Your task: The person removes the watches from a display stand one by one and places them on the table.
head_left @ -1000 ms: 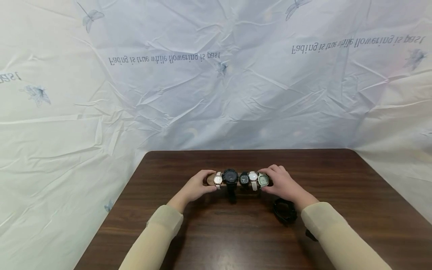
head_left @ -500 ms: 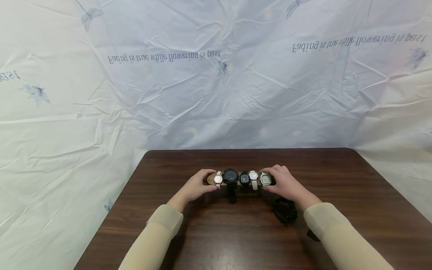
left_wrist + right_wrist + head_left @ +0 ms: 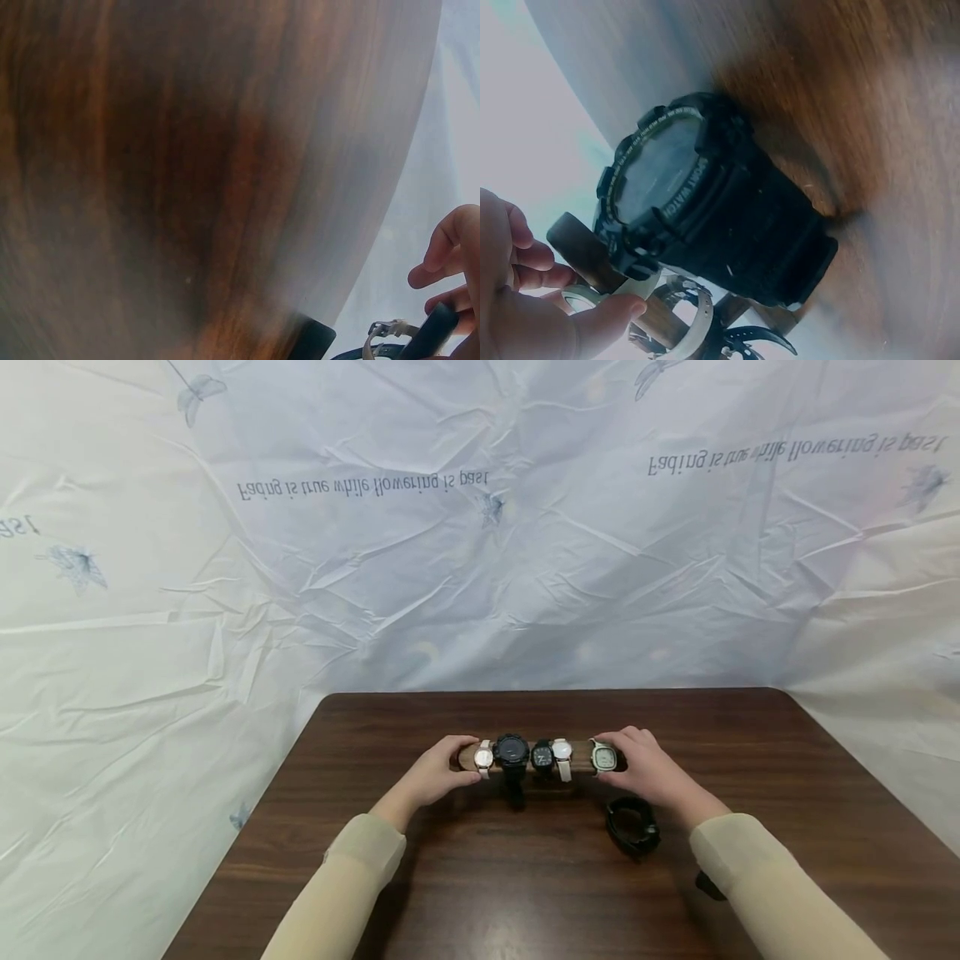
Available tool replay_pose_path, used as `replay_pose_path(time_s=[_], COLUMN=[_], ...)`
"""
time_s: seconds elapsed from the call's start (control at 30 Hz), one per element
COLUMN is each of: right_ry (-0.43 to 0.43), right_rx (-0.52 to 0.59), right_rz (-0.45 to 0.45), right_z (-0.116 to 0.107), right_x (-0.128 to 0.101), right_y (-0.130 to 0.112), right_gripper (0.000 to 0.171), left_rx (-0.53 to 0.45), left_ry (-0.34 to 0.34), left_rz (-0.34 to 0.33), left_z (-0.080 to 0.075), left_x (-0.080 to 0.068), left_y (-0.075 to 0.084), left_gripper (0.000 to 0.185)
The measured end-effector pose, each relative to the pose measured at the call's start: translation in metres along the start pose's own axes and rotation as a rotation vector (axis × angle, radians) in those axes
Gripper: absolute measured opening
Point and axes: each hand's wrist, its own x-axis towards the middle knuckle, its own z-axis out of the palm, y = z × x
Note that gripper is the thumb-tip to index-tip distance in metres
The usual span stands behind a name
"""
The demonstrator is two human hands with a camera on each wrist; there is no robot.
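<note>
A wooden bar (image 3: 468, 757) lies across the dark table (image 3: 480, 877) and carries several watches: a white one (image 3: 483, 758), a big black one (image 3: 512, 752), a small black one (image 3: 542, 757), another white one (image 3: 562, 753) and a pale green square one (image 3: 603, 757). My left hand (image 3: 442, 766) grips the bar's left end. My right hand (image 3: 628, 762) pinches the pale green watch at the right end, with a gap between it and the white watch. In the right wrist view the thumb (image 3: 604, 319) presses on the pale watch (image 3: 581, 298).
A black sport watch (image 3: 632, 827) lies loose on the table near my right wrist and fills the right wrist view as black sport watch (image 3: 697, 210). A crumpled printed sheet (image 3: 480, 552) hangs behind and beside the table. Table edges run at the left and back.
My right hand has slid the pale green watch to the right along the bar, away from the white watch beside it. The left hand has stayed on the bar's left end.
</note>
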Motion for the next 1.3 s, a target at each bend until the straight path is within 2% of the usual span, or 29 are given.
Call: replay_pose_path(time_s=[0.5,0.7,0.83,1.3], right_ry=[0.008,0.023,0.029,0.039], right_rx=[0.004,0.003,-0.005,-0.009], right_rz=[0.064,0.076,0.086,0.074], right_z=[-0.004,-0.006,-0.007,-0.009], right_x=[-0.009,-0.014,-0.018,-0.03], right_y=[0.013,0.02,0.024,0.032], right_gripper=[0.056,0.056,0.054,0.053], left_rx=[-0.01,-0.011,-0.011,-0.015], left_ry=[-0.004,-0.003,-0.003,-0.009], left_rz=[0.018,-0.004,0.007,-0.002], left_z=[0.0,0.0,0.0,-0.001], left_x=[0.0,0.0,0.0,-0.001], left_y=[0.0,0.001,0.001,0.002], left_gripper=[0.057,0.055,0.056,0.059])
